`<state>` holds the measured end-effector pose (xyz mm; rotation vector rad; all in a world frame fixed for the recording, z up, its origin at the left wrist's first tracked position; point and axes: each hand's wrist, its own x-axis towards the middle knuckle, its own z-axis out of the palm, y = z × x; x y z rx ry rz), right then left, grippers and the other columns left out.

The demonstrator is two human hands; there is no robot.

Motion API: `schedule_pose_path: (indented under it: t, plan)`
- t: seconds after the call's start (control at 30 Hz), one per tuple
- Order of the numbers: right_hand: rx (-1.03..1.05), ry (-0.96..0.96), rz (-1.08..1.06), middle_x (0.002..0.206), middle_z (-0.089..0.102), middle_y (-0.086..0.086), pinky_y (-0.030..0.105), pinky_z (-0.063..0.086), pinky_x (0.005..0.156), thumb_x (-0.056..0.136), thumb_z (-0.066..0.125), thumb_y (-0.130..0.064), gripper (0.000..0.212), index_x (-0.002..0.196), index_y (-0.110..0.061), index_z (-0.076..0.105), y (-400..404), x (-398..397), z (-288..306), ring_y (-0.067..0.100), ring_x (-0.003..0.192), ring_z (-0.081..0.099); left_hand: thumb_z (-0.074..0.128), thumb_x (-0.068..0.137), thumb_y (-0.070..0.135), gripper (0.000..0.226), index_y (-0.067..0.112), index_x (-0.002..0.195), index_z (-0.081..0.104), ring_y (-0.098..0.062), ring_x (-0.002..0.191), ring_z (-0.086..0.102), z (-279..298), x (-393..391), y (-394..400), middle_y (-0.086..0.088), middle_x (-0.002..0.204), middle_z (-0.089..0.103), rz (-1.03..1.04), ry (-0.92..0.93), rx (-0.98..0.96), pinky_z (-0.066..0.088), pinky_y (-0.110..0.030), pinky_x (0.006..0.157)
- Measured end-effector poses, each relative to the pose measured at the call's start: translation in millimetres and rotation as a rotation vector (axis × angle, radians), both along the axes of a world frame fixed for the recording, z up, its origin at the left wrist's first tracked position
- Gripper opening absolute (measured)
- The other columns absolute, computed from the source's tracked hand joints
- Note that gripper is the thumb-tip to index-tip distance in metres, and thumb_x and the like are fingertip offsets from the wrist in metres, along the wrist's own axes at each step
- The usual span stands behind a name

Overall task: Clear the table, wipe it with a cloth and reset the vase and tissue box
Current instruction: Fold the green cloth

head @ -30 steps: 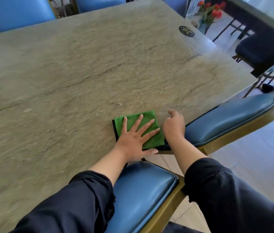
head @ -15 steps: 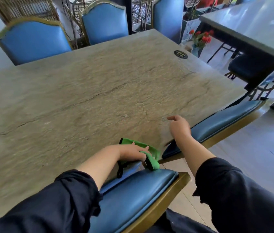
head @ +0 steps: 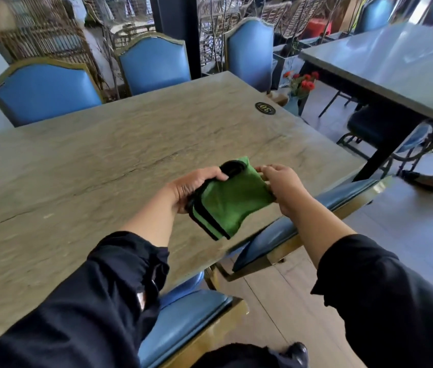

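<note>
A folded green cloth (head: 230, 201) with black edging is held in the air above the near right part of the stone-topped table (head: 98, 160). My left hand (head: 194, 185) grips its left side, thumb on top. My right hand (head: 280, 185) pinches its right edge. A vase of red flowers (head: 300, 87) stands on a surface beyond the table's far right corner, partly hidden by the table edge. No tissue box is clearly in view.
A round black number plate (head: 265, 107) sits near the table's far right corner. Blue chairs (head: 154, 65) line the far side, and blue seats (head: 186, 318) are tucked under the near edge. A second table (head: 385, 67) stands to the right across a floor gap.
The cloth left the table: my left hand dragged it off the near edge, then raised it. My right hand came off the table edge and took the cloth's right side. The view tilted up.
</note>
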<state>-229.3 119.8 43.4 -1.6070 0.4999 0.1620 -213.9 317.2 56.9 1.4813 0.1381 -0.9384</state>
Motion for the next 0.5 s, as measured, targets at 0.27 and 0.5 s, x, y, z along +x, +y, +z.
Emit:
schedule_pose_path:
  t: [0.27, 0.5]
  plan:
    - [0.42, 0.117, -0.055, 0.106, 0.061, 0.013, 0.044, 0.054, 0.07, 0.101, 0.029, -0.046, 0.043, 0.115, -0.01, 0.049, -95.9, 42.7, 12.6, 0.031, 0.092, 0.063, 0.044, 0.091, 0.029, 0.032, 0.007, 0.091, 0.066, -0.023, 0.07, 0.07, -3.1, 29.4, -119.6, -0.011, 0.078, 0.073, 0.353, -0.036, -0.329, 0.051, -0.033, 0.075]
    - [0.161, 0.182, 0.129, 0.08, 0.056, 0.005, 0.03, 0.047, 0.056, 0.096, 0.053, -0.026, 0.016, 0.095, -0.011, 0.057, -175.2, 84.4, -1.1, 0.02, 0.067, 0.055, 0.038, 0.094, 0.03, 0.043, 0.007, 0.081, 0.072, -0.023, 0.065, 0.071, -12.0, 64.5, -212.0, -0.011, 0.074, 0.074, 0.55, 0.022, -0.483, 0.049, -0.034, 0.073]
